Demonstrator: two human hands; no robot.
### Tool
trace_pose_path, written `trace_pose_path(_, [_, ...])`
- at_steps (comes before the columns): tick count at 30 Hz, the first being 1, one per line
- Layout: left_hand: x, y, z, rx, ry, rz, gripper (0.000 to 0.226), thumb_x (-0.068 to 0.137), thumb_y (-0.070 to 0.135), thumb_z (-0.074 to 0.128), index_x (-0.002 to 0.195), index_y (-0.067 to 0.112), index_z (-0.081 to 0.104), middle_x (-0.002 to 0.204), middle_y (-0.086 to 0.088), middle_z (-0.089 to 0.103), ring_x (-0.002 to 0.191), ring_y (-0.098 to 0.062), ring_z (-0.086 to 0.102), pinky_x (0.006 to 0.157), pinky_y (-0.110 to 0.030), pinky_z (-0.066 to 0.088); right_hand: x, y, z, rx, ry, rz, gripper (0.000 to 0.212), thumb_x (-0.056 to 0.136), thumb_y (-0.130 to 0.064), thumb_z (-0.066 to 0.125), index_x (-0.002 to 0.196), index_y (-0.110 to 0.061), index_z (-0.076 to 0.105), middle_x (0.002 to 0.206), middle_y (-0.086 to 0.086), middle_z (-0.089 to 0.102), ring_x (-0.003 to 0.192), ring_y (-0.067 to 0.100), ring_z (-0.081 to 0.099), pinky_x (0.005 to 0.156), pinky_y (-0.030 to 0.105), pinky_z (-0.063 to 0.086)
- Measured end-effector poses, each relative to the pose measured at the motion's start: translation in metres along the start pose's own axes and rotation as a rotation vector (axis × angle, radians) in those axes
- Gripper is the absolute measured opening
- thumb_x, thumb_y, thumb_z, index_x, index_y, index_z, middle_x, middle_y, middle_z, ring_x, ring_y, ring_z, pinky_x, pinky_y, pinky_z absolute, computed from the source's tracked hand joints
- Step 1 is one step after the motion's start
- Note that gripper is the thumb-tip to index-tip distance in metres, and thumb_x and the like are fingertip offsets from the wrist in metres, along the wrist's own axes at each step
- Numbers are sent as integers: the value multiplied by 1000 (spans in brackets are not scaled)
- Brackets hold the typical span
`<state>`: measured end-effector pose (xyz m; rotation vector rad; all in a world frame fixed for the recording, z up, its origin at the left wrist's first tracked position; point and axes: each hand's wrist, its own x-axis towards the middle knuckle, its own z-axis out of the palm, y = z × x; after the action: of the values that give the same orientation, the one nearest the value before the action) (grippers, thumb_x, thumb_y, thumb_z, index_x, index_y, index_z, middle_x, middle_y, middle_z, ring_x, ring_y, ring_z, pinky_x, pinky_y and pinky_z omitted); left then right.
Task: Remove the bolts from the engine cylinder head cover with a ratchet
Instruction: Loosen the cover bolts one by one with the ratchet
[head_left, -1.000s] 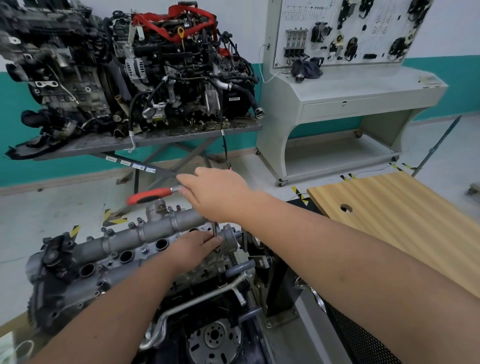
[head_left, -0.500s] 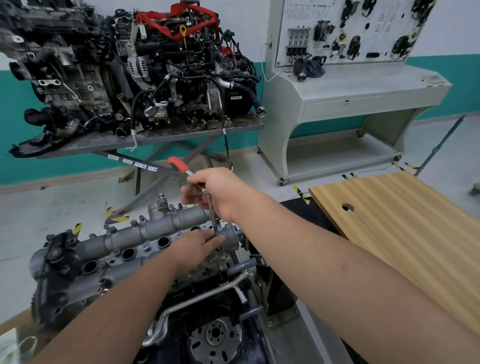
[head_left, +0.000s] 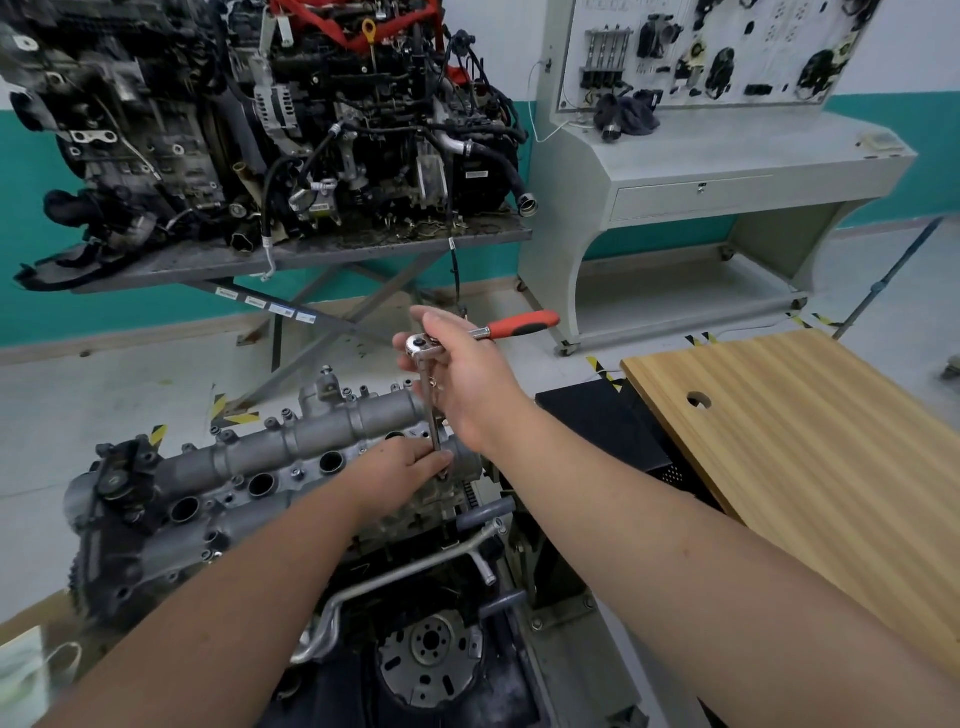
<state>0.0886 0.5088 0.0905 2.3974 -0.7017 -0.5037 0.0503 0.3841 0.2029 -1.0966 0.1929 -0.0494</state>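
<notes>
Cylinder head cover (head_left: 291, 457) sits low-left on the engine, bolts (head_left: 298, 473) visible along its edges. I see the ratchet (head_left: 457, 340) standing on a long extension at the cover's right end, red handle pointing right. Right hand (head_left: 467, 379) grips the ratchet head, fingers wrapped round it. Left hand (head_left: 400, 467) pinches the extension's lower end against the cover. Wooden table (head_left: 810, 441) to the right; second engine (head_left: 260, 119) on a stand behind.

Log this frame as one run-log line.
step: unbolting cover | right hand: grips ratchet head, red handle pointing right | left hand: pinches extension base at bolt | bolt: hidden
</notes>
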Motion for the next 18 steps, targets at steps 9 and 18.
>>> trace_pose_path(9, [1, -3, 2, -21, 8, -18, 40, 101, 50, 47, 83, 18, 64, 70, 2, 60, 59, -4, 53, 60, -28, 40, 3, 2, 1, -100, -89, 57, 25, 103, -26, 43, 112, -25, 65, 89, 5, 74, 79, 19, 67, 72, 33, 45])
trace_pose_path(18, [4, -10, 6, 22, 12, -22, 38, 99, 55, 49, 86, 22, 65, 70, 3, 61, 57, 1, 52, 61, -27, 42, 4, -2, 2, -65, -217, 150, 23, 102, -12, 40, 114, -9, 60, 63, 11, 58, 46, 13, 44, 47, 22, 31])
